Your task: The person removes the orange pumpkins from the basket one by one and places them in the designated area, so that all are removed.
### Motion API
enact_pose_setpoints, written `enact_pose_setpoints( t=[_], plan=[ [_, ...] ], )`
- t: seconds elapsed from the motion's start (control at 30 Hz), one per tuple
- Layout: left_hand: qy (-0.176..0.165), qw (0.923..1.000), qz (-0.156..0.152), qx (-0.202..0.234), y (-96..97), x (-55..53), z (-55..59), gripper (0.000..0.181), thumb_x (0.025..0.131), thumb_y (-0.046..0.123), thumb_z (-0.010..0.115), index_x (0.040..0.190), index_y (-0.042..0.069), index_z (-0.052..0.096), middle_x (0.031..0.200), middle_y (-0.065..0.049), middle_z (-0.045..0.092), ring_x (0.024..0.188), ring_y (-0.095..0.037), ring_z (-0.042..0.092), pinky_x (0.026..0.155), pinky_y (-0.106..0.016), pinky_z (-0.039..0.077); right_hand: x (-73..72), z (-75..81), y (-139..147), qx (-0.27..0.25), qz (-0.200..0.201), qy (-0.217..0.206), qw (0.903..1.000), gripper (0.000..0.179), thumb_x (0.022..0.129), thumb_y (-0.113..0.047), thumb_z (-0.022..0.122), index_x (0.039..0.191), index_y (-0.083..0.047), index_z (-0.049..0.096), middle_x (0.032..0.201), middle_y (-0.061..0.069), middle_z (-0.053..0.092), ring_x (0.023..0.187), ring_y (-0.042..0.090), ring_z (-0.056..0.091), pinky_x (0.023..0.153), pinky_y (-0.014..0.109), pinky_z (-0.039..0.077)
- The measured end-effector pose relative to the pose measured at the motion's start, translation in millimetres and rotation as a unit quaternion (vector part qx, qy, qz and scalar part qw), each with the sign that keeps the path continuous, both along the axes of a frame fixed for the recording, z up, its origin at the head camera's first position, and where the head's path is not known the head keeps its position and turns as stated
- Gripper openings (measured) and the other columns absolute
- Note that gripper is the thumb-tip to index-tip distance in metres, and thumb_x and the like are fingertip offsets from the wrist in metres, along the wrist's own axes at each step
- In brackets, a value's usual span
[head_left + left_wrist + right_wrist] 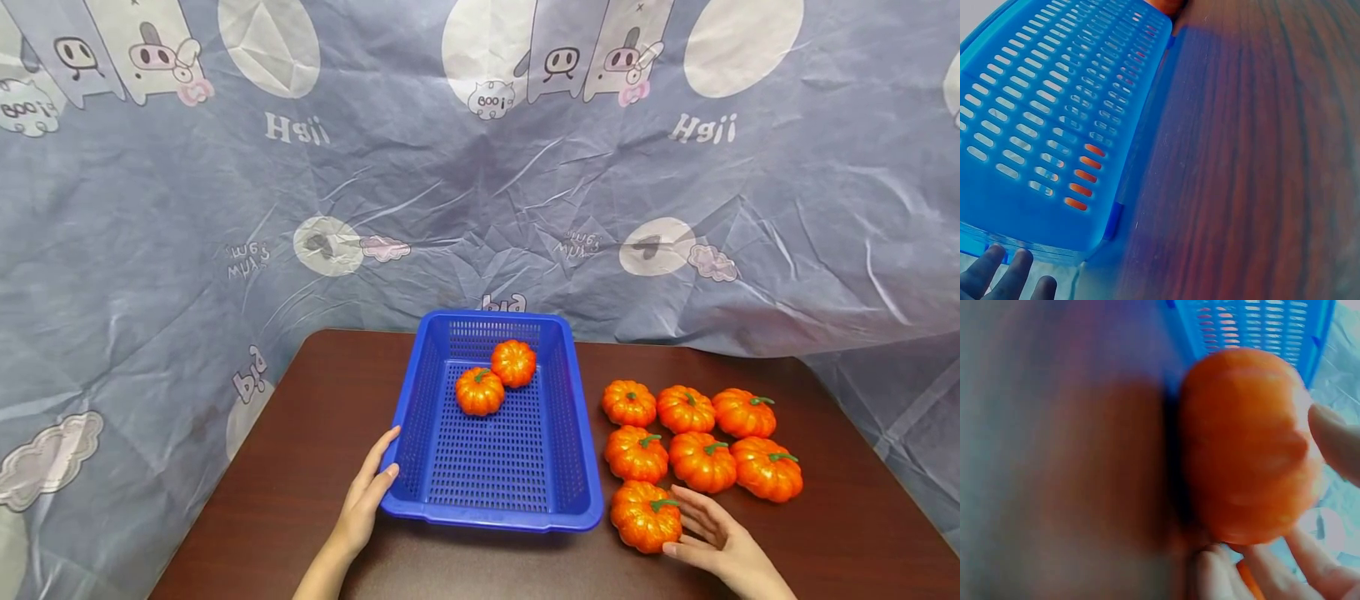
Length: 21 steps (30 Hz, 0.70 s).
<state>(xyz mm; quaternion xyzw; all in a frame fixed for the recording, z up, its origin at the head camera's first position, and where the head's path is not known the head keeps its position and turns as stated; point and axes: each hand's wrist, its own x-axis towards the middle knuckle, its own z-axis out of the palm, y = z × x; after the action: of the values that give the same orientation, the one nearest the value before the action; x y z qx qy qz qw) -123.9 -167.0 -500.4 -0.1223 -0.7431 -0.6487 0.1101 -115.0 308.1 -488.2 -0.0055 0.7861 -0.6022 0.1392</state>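
Note:
A blue plastic basket with slotted walls stands on the table, holding two small orange pumpkins: one pumpkin and, just behind it, another pumpkin. At the basket's left rim rests my left hand, its fingers fairly straight; some of its fingertips show beside the rim in the left wrist view. My right hand holds the nearest pumpkin of the group on the right, thumb on one side and fingers on the other. In the right wrist view this pumpkin sits between thumb and fingers, close to the tabletop.
Several more pumpkins stand in two rows right of the basket, among them a front-row pumpkin just behind the held one and a back-row pumpkin. The dark brown table meets a printed grey-blue cloth behind.

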Motion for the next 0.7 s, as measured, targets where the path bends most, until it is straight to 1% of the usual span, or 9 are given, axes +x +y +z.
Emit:
enact_pose_setpoints(
  t=[0.13,0.2,0.33,0.43,0.57,0.7],
  plan=[
    [-0.004,1.0,-0.001,-0.001,-0.3,0.3,0.0,0.048,0.097,0.011,0.042,0.144,0.016,0.036,0.148,-0.007,0.033,0.13,-0.013,0.034,0.099,-0.016,0.028,-4.1,14.4,6,-0.003,0.019,0.03,0.9994,0.067,0.086,-0.004,0.065,0.141,0.005,0.027,0.119,-0.027,0.051,0.104,-0.006,0.052,0.08,0.022,0.048],
    [-0.004,1.0,0.0,-0.003,-0.4,0.5,0.1,0.048,0.097,0.011,0.042,0.144,0.016,0.037,0.148,-0.007,0.033,0.131,-0.012,0.033,0.1,-0.016,0.027,-6.6,23.4,8,-0.006,0.026,0.051,0.9983,0.065,0.087,-0.002,0.063,0.14,0.007,0.027,0.12,-0.024,0.052,0.105,-0.005,0.053,0.08,0.023,0.049],
    [-0.004,1.0,0.0,-0.004,-0.2,0.3,0.7,0.048,0.097,0.011,0.042,0.144,0.016,0.037,0.148,-0.006,0.033,0.131,-0.011,0.032,0.1,-0.016,0.027,-14.2,43.9,8,0.0,0.047,0.096,0.9943,0.06,0.089,-0.001,0.06,0.14,0.006,0.028,0.122,-0.022,0.052,0.108,-0.003,0.052,0.08,0.023,0.049],
    [-0.006,1.0,0.001,-0.006,-0.2,0.5,0.8,0.048,0.097,0.011,0.042,0.144,0.016,0.037,0.148,-0.006,0.033,0.131,-0.011,0.032,0.1,-0.016,0.027,-21.6,61.2,3,0.015,0.052,0.129,0.9902,0.058,0.089,-0.001,0.06,0.139,0.002,0.032,0.124,-0.018,0.052,0.11,-0.002,0.052,0.081,0.021,0.048],
    [-0.009,0.9999,0.004,-0.009,-0.2,1.0,0.9,0.048,0.097,0.011,0.042,0.144,0.017,0.037,0.148,-0.005,0.033,0.132,-0.011,0.032,0.1,-0.016,0.026,-32.3,87.0,-8,0.038,0.056,0.151,0.9862,0.058,0.09,-0.007,0.062,0.14,-0.001,0.033,0.126,-0.015,0.05,0.111,-0.002,0.051,0.082,0.018,0.046],
    [-0.011,0.9999,0.006,-0.009,0.2,1.6,1.2,0.048,0.097,0.012,0.042,0.144,0.018,0.037,0.148,-0.005,0.033,0.132,-0.011,0.032,0.1,-0.016,0.026,-44.0,113.3,-25,0.038,0.073,0.192,0.978,0.059,0.089,-0.005,0.062,0.141,-0.004,0.035,0.128,-0.012,0.049,0.111,-0.001,0.051,0.083,0.018,0.046]
  ],
)
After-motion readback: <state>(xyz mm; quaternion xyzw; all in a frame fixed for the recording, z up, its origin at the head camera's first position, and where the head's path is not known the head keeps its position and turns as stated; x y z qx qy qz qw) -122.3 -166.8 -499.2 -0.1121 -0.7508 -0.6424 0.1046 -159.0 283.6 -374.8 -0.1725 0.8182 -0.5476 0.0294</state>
